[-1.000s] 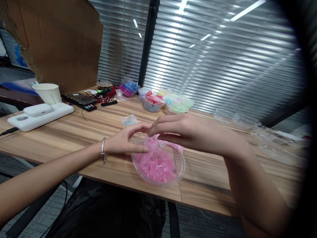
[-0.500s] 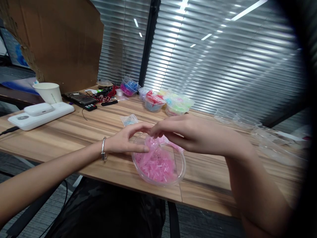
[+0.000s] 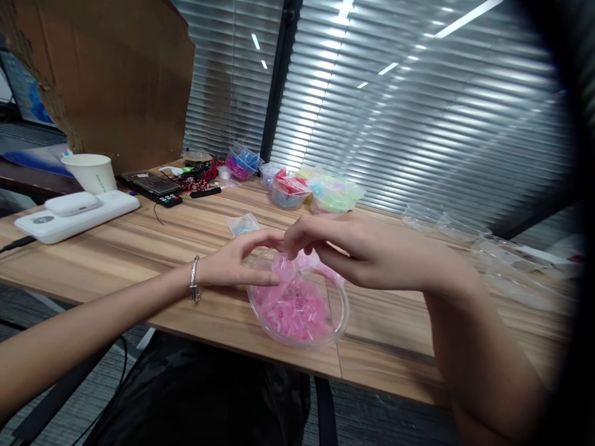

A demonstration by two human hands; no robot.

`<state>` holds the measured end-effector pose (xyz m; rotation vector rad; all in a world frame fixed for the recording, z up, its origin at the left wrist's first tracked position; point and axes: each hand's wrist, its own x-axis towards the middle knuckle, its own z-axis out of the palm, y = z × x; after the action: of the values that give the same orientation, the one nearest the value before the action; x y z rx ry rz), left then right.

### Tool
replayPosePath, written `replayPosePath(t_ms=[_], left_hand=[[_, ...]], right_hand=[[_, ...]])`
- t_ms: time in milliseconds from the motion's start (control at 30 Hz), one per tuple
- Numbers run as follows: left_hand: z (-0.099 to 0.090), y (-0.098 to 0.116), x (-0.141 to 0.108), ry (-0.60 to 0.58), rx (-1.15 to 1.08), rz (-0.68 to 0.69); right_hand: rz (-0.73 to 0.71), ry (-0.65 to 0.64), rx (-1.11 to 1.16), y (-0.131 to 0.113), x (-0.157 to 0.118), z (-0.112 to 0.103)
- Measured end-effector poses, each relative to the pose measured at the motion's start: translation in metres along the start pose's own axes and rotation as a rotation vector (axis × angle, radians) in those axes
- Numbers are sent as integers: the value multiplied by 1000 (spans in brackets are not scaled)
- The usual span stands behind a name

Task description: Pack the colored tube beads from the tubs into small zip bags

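A clear round plastic bowl [image 3: 343, 319] stands near the table's front edge with many small pink translucent pieces [image 3: 297, 313] in it. Over its far side is a thin, pink-tinted plastic bag [image 3: 284, 265]. My left hand [image 3: 246, 260] reaches in from the left, its thumb and fingers curved round the bag; the thumb lies against it. From the right, my right hand [image 3: 344, 248] arches over the bowl, wrist bent, fingertips pinched together at the bag's top. Its grip is partly hidden behind the fingers.
Behind the bowl lies a small clear packet [image 3: 242, 224]. Tubs of coloured pieces [image 3: 290, 189] line the back by the blinds. Clear containers [image 3: 520, 272] sit at the right. A white charger [image 3: 79, 217], a paper cup [image 3: 90, 173] and a cardboard sheet [image 3: 130, 87] are at the left.
My right hand's fingers have shifted slightly and curled more at the top of the bag. The left hand and the bowl have hardly moved.
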<state>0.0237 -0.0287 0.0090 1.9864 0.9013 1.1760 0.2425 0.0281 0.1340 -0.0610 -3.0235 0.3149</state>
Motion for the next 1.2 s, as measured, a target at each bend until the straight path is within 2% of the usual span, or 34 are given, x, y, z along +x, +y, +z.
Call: replayPosePath(t_ms=[367, 600, 1033, 1200], left_hand=[[-1, 0, 0, -8, 9, 30], [-1, -2, 0, -2, -1, 17], [-1, 0, 1, 12, -24, 51], [0, 0, 1, 17, 2, 40]], right_hand=[[-9, -66, 13, 2, 1, 7], [-9, 14, -15, -2, 1, 2], [-2, -82, -2, 1, 4, 9], [-29, -70, -12, 2, 5, 11]])
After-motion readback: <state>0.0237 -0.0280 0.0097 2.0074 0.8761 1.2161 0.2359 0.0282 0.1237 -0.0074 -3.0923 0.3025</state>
